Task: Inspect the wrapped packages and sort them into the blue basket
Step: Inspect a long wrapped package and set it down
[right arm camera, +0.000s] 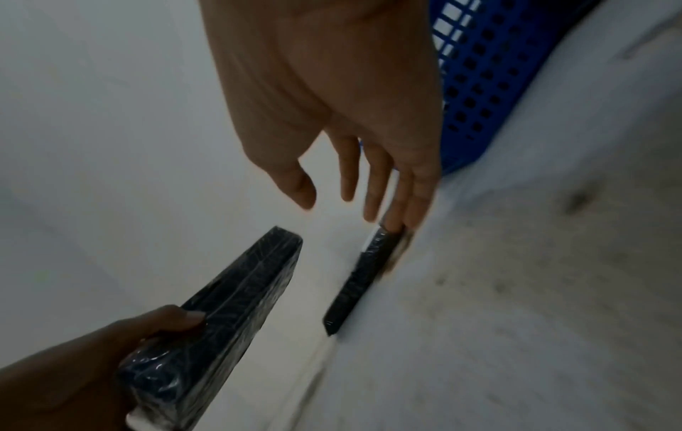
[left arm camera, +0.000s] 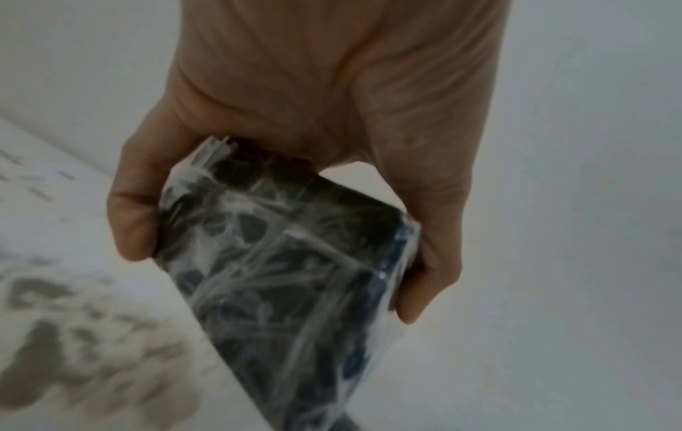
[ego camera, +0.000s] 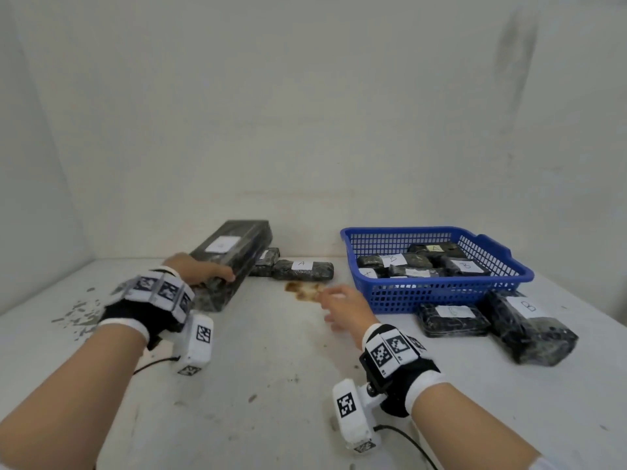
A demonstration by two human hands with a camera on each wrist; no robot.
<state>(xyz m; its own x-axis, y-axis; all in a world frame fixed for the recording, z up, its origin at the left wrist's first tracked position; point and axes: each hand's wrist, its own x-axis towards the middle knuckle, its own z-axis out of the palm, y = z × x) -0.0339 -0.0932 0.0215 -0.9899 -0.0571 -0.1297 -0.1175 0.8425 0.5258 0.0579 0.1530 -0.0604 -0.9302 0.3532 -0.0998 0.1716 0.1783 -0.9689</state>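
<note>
Left hand (ego camera: 200,271) grasps long package (ego camera: 234,262); right hand (ego camera: 342,308) released, empty.
Support far end with right; read label; lift over blue basket (ego camera: 441,296) rim at 2 o'clock.

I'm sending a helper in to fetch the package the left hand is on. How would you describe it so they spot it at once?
Start at the blue basket and look left across the table toward the wall. The long wrapped package lies there, its near end gripped by the left hand. It is much longer than every other package.
</note>
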